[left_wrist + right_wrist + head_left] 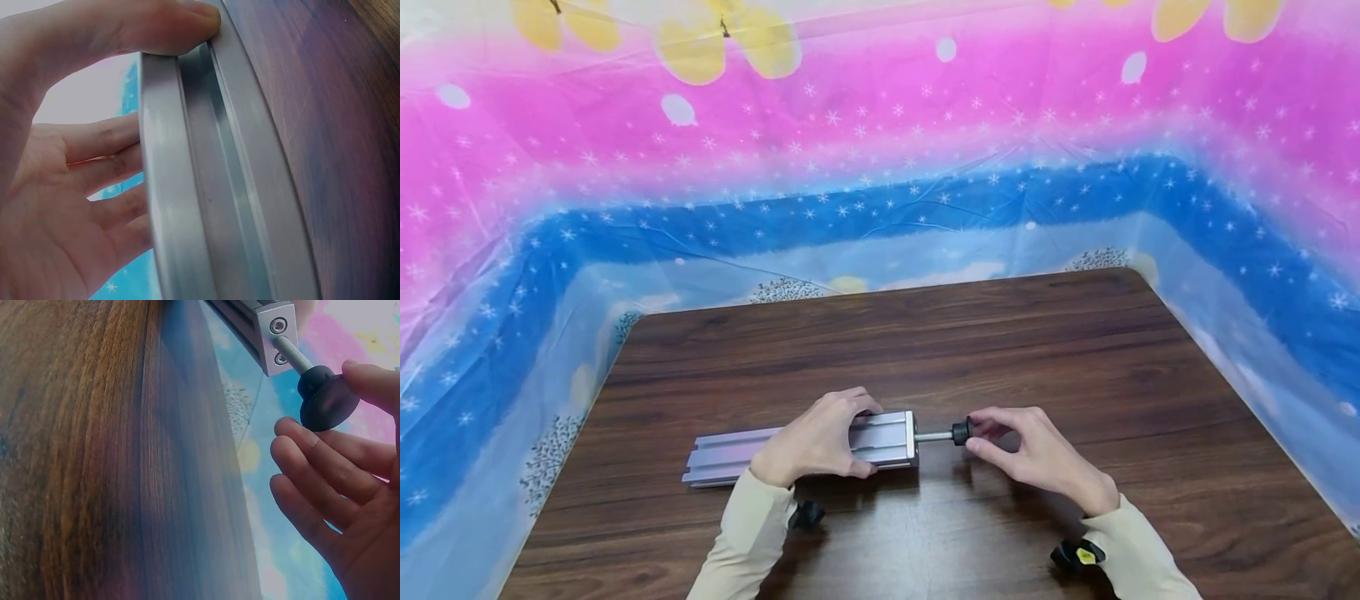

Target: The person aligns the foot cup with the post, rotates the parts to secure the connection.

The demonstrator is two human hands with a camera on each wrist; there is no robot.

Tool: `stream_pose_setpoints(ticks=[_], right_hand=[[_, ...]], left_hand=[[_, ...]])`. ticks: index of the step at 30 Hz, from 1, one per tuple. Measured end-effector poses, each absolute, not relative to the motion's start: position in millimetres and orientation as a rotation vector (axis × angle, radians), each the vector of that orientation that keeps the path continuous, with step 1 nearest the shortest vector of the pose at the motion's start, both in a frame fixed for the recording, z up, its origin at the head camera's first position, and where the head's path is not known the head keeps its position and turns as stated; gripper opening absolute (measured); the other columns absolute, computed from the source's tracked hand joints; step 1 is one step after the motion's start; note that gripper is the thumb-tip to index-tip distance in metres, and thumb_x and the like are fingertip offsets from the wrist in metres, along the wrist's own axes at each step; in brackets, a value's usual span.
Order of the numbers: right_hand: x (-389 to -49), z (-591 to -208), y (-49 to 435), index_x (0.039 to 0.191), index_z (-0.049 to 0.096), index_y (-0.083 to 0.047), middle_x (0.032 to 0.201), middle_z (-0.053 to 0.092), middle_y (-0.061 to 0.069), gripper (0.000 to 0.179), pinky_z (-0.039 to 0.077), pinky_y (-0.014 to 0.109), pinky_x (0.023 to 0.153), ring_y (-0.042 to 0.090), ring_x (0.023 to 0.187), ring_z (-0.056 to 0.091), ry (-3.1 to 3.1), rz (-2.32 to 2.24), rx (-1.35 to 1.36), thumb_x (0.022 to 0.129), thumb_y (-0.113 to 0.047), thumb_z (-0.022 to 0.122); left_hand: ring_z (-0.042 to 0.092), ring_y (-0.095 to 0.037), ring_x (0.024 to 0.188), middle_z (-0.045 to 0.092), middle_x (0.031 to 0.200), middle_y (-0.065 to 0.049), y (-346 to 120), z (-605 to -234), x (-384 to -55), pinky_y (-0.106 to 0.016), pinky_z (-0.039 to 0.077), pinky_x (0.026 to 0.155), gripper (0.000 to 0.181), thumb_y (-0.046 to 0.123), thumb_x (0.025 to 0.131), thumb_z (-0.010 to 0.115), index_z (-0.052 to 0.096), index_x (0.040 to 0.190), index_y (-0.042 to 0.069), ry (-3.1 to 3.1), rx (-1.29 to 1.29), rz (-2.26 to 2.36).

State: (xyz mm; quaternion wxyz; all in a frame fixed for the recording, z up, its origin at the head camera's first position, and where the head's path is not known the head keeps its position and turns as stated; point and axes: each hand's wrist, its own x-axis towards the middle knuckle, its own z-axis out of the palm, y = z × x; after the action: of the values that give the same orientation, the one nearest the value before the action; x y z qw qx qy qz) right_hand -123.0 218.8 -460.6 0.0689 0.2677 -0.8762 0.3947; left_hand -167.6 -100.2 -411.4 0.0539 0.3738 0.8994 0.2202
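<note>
A silver aluminium profile (883,433) with long grooves lies on the table, a flat end plate (911,437) at its right end. My left hand (820,437) grips it from above, with the thumb (187,28) over the near grooved side. From the end plate sticks out the threaded rod (294,353) of a levelling foot, whose black round base (330,403) points right. My right hand (1041,454) pinches the rim of that base between thumb and fingers. In the right wrist view, two socket-head screws sit in the plate beside the rod.
The dark wood-grain table (880,358) lies beneath everything. A pink and blue snowflake-patterned cloth (880,167) hangs around its back and sides. Black straps (807,515) are on both wrists, over cream sleeves (741,533).
</note>
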Motion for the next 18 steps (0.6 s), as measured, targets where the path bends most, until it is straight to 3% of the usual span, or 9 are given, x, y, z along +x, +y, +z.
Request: stream_pose_setpoints(ticks=[6,10,15,18], right_hand=[[-123.7,-458.8,218.3,0.11,0.075,-0.006,0.089,0.074,-0.009,0.024,0.058,0.028,0.071,-0.003,0.08,0.065,-2.692,1.216,0.755,0.096,-0.024,0.069],[-124.2,-461.0,219.8,0.115,0.071,-0.007,0.093,0.073,-0.009,0.027,0.057,0.026,0.074,-0.001,0.082,0.065,-2.674,1.226,0.791,0.095,-0.023,0.071],[-122.2,-461.8,221.4,0.134,0.06,-0.015,0.113,0.07,-0.002,0.054,0.057,0.03,0.08,0.009,0.092,0.068,-2.554,1.219,0.903,0.085,-0.022,0.082],[-121.4,-460.8,220.6,0.138,0.057,-0.018,0.12,0.068,0.002,0.061,0.058,0.032,0.082,0.013,0.098,0.068,-2.502,1.233,0.962,0.083,-0.017,0.084]], left_hand=[[0.061,-0.019,0.099,0.067,0.115,-0.001,-99.2,-411.4,-167.5,-0.039,0.05,0.09,0.063,0.025,0.062,0.089,0.068,0.119,0.006,2.729,1.132,0.67],[0.061,-0.019,0.099,0.068,0.115,-0.002,-98.6,-411.5,-168.1,-0.038,0.05,0.089,0.063,0.024,0.062,0.089,0.069,0.118,0.006,2.727,1.133,0.672],[0.062,-0.019,0.099,0.068,0.115,-0.002,-98.0,-411.3,-168.5,-0.038,0.051,0.088,0.063,0.024,0.061,0.09,0.069,0.118,0.006,2.725,1.132,0.668],[0.062,-0.019,0.099,0.068,0.116,-0.002,-97.6,-410.9,-168.5,-0.038,0.051,0.089,0.063,0.024,0.062,0.09,0.069,0.118,0.006,2.72,1.12,0.668]])
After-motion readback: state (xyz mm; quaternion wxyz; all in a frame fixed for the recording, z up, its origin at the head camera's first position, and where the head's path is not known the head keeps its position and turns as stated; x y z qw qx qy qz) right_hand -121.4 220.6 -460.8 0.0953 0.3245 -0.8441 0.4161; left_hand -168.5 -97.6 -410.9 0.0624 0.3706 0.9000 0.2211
